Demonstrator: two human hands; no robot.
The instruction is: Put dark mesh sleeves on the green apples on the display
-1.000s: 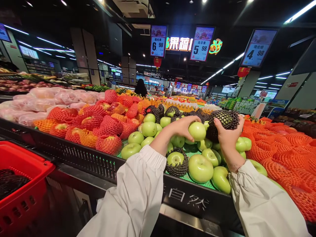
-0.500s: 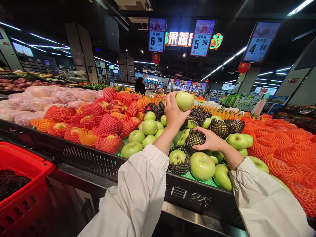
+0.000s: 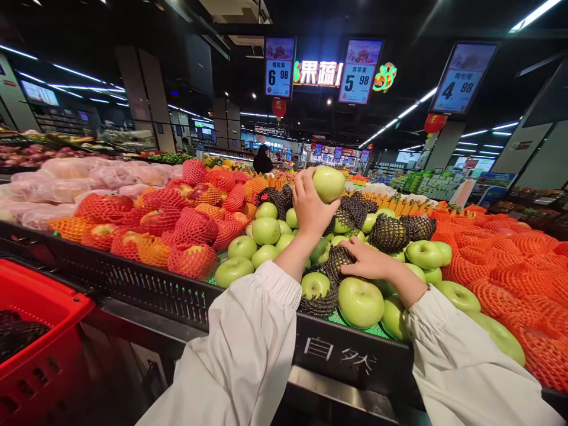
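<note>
Apple [image 3: 329,183], bare and green, sits raised above the apple pile [image 3: 359,302] in our left hand [image 3: 310,207], its grip closed round it, clear for looking over; our right hand [image 3: 370,263] pinches a black net sleeve [image 3: 339,258] down on the pile.

A dark ceiling [image 3: 133,23] is spreading over the supermarket hall, with strip lights [image 3: 535,13] glowing along it. Three price screens [image 3: 360,71] are hanging overhead beside an illuminated sign [image 3: 317,73], and red lanterns [image 3: 433,123] are dangling nearby. Grey pillars [image 3: 146,94] are standing at the left, with lit shelving [image 3: 426,186] lining the far right. A black display bin [image 3: 146,284] is running across the foreground, and a red shopping basket [image 3: 39,331] is sitting at lower left. A distant person [image 3: 263,160] is standing among the stalls.
</note>
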